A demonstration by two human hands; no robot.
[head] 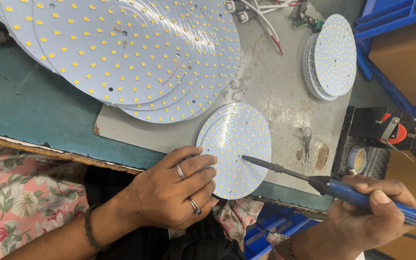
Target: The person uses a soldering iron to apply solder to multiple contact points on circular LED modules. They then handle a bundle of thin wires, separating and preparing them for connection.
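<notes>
My left hand (172,190) rests on the near-left edge of a small round white LED board (239,139) dotted with yellow chips, its fingers pressing the disc flat on the grey metal sheet (275,82). My right hand (367,214) grips a blue-handled soldering iron (362,195). Its dark metal tip touches the board near the centre. Two rings show on my left fingers.
Several large round LED boards (121,48) overlap at the back left. A stack of small LED discs (333,58) sits at the back right beside white wires (261,14). A coil of solder wire (306,144), a small flux tin (357,160), an iron stand (391,130) and blue bins (396,29) lie to the right.
</notes>
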